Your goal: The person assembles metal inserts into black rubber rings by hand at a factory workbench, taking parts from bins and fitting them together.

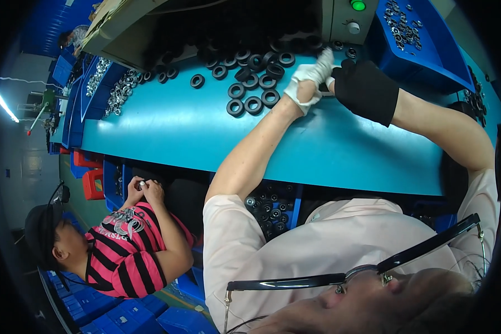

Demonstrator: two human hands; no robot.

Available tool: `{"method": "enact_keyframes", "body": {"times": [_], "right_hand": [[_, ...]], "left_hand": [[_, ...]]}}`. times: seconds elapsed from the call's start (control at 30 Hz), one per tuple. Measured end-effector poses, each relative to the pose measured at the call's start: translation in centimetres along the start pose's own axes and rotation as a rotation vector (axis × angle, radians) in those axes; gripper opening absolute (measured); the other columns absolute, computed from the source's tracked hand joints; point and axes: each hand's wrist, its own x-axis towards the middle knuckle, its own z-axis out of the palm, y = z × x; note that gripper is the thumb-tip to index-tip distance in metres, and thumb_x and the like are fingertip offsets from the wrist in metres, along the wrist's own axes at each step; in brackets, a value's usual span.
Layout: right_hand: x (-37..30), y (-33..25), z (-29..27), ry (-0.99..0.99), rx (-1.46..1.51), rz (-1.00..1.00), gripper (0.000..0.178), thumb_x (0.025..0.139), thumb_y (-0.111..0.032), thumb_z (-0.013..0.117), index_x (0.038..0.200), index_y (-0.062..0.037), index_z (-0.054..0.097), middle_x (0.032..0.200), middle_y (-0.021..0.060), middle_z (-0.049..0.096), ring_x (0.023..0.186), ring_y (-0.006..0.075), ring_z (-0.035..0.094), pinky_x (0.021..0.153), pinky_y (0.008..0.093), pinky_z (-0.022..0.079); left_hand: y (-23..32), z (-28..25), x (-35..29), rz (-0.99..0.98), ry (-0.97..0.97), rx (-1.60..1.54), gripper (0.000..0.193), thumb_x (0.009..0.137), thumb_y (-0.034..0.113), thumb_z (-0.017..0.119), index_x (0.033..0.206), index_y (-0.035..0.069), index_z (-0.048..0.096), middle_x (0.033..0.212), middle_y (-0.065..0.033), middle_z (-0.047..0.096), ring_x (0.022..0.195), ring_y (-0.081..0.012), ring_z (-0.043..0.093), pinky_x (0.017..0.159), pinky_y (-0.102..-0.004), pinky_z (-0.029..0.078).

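Observation:
My left hand (310, 82), in a white glove with the wrist bare, reaches over the blue-green tabletop (195, 133) to the front of a grey machine (342, 33). Its fingers point away from me and look pressed together. Beside it, my right hand (364, 89) wears a black glove or cover, its bare thumb tip close to the white glove. The hands meet, and whatever lies between them is too hidden to name. Several black rings (253, 104) lie loose left of my left hand. Two small metal parts (351, 53) sit just beyond my right hand.
A blue bin (428, 69) with small shiny metal parts stands at the far right. More metal parts (119, 92) lie at the left. A co-worker in a pink-and-black striped shirt (128, 245) sits to my left. A bin of dark round parts (270, 211) is below the table edge.

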Motion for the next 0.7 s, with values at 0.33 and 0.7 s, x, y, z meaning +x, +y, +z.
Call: {"method": "enact_keyframes", "body": {"times": [0.33, 0.7], "right_hand": [[2.7, -2.6, 0.8, 0.171, -0.21, 0.184, 0.022, 0.066, -0.004, 0.057, 0.087, 0.003, 0.055, 0.065, 0.0098, 0.052, 0.061, 0.0233, 0.054, 0.047, 0.0335, 0.041], [3.1, 1.6, -2.9, 0.087, 0.032, 0.079, 0.008, 0.069, -0.004, 0.058, 0.074, -0.0018, 0.064, 0.069, 0.0152, 0.063, 0.066, 0.0278, 0.064, 0.06, 0.036, 0.052]], "left_hand": [[1.3, -1.3, -0.2, 0.219, 0.066, -0.895, 0.075, 0.085, 0.061, 0.045, 0.113, -0.008, 0.054, 0.117, -0.0229, 0.054, 0.111, -0.033, 0.051, 0.1, -0.0416, 0.041], [1.9, -0.8, -0.2, 0.067, 0.034, -0.486, 0.075, 0.086, 0.066, 0.036, 0.118, 0.0, 0.054, 0.11, -0.0104, 0.059, 0.095, -0.0191, 0.057, 0.084, -0.0365, 0.049]]}}
